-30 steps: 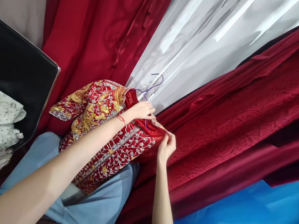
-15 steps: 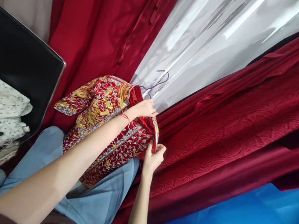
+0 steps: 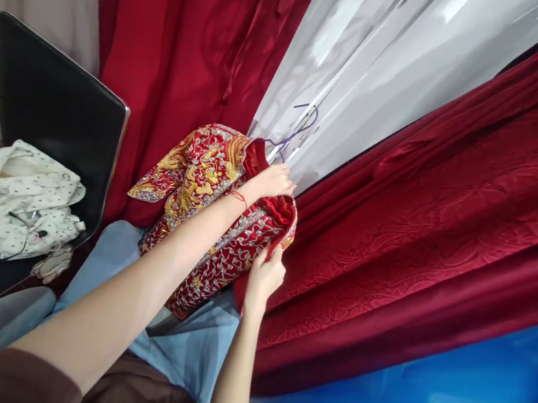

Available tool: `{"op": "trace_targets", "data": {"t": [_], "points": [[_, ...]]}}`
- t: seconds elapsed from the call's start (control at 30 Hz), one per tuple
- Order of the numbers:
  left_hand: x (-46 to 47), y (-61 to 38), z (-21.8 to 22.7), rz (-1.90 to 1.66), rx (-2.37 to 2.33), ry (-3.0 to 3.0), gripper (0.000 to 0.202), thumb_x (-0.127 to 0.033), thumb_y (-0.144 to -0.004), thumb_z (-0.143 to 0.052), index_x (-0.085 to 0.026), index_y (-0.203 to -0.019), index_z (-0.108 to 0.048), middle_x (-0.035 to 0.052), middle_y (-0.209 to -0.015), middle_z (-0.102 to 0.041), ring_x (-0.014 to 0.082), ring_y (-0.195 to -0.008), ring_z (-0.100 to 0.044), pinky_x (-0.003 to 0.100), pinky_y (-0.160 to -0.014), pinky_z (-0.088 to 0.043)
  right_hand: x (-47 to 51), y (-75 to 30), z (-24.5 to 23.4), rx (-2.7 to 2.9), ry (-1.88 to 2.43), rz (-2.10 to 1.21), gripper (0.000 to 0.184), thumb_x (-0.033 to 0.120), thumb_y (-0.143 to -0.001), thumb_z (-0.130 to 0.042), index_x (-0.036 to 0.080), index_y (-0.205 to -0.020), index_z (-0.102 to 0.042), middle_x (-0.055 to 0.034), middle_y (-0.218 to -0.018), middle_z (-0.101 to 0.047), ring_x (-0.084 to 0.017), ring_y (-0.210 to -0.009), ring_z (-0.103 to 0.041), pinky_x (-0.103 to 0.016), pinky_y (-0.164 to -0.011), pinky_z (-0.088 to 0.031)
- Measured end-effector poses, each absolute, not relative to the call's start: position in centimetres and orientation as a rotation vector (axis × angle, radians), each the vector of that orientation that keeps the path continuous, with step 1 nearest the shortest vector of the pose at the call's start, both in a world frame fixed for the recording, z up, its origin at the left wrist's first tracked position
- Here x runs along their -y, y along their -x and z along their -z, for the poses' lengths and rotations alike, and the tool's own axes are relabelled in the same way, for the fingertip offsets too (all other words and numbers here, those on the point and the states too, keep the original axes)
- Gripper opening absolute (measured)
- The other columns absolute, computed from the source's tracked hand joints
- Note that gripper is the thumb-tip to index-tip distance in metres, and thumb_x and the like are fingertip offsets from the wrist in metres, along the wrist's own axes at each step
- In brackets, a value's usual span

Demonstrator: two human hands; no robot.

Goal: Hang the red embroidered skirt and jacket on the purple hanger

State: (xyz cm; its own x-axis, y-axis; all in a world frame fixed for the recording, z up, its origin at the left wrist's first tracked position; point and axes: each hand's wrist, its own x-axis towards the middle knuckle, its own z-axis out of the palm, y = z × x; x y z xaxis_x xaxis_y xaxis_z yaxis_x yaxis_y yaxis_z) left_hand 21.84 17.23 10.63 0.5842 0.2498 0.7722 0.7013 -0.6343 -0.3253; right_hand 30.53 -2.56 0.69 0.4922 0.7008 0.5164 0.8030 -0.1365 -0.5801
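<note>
A red jacket (image 3: 208, 182) with gold and silver embroidery lies slanted over my lap, one sleeve out to the left. A thin purple hanger (image 3: 285, 142) sits inside its neck opening, hook pointing up and right. My left hand (image 3: 276, 182), with a red string at the wrist, is closed round the hanger just below its neck; the fingers' undersides are hidden. Lower down, my right hand (image 3: 265, 274) pinches the jacket's red-lined edge between thumb and fingers. That edge bends round in a curve between the two hands.
A black chair back (image 3: 60, 110) stands at the left, with a white dotted cloth bag (image 3: 11, 197) before it. Red curtains (image 3: 173, 32) hang behind, and white fabric (image 3: 370, 68) fills the middle. Patterned red cloth (image 3: 425, 204) and blue tulle (image 3: 398, 382) lie at the right.
My right hand has moved up and left with the jacket's edge, which now curves more toward my left hand. The view has shifted slightly. My left hand keeps its hold.
</note>
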Motion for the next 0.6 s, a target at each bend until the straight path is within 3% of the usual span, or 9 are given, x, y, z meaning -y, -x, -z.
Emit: {"op": "trace_targets", "data": {"t": [0.17, 0.3, 0.4, 0.5, 0.6], "points": [[-17.3, -23.0, -10.8, 0.923, 0.845, 2.226, 0.042, -0.021, -0.101, -0.04, -0.008, -0.083, -0.075, 0.0135, -0.074, -0.073, 0.022, -0.08, -0.065, 0.04, -0.083, -0.041, 3.9, -34.7, -4.5, 1.269, 1.539, -0.016, 0.047, 0.056, -0.089, -0.044, 0.016, -0.069, -0.058, 0.002, -0.056, -0.045, -0.013, -0.056, -0.038, -0.025, -0.054, -0.03], [-17.4, -23.2, -11.1, 0.897, 0.874, 2.221, 0.043, -0.019, -0.102, -0.035, -0.009, -0.085, -0.074, 0.0138, -0.079, -0.074, 0.0224, -0.082, -0.065, 0.041, -0.084, -0.042, 4.8, -31.6, -6.3, 1.355, 1.539, 0.152, 0.039, 0.048, -0.092, -0.045, 0.016, -0.081, -0.064, 0.0003, -0.061, -0.051, -0.013, -0.056, -0.039, -0.025, -0.054, -0.028], [-17.2, -23.0, -11.2, 0.872, 0.907, 2.255, 0.044, -0.019, -0.102, -0.034, -0.009, -0.087, -0.074, 0.014, -0.084, -0.075, 0.0225, -0.087, -0.065, 0.041, -0.087, -0.043, 2.4, -27.4, -3.2, 1.426, 1.79, 0.287, 0.031, 0.037, -0.093, -0.045, 0.015, -0.094, -0.066, -0.0054, -0.066, -0.059, -0.016, -0.056, -0.046, -0.027, -0.057, -0.03], [-17.2, -22.8, -11.1, 0.867, 0.92, 2.285, 0.043, -0.019, -0.102, -0.035, -0.009, -0.09, -0.076, 0.0137, -0.088, -0.076, 0.0232, -0.091, -0.066, 0.043, -0.093, -0.042, -1.6, -26.1, 2.3, 1.47, 1.921, 0.223, 0.024, 0.026, -0.091, -0.043, 0.014, -0.089, -0.064, -0.007, -0.066, -0.057, -0.017, -0.057, -0.047, -0.029, -0.059, -0.032], [-17.8, -22.7, -10.9, 0.884, 0.845, 2.296, 0.042, -0.02, -0.101, -0.038, -0.009, -0.089, -0.077, 0.013, -0.083, -0.076, 0.0241, -0.087, -0.067, 0.046, -0.094, -0.041, -4.1, -28.0, 7.5, 1.45, 1.66, 0.103, 0.013, 0.02, -0.085, -0.045, 0.02, -0.074, -0.053, -0.0014, -0.065, -0.051, -0.016, -0.06, -0.043, -0.028, -0.063, -0.036]]}}
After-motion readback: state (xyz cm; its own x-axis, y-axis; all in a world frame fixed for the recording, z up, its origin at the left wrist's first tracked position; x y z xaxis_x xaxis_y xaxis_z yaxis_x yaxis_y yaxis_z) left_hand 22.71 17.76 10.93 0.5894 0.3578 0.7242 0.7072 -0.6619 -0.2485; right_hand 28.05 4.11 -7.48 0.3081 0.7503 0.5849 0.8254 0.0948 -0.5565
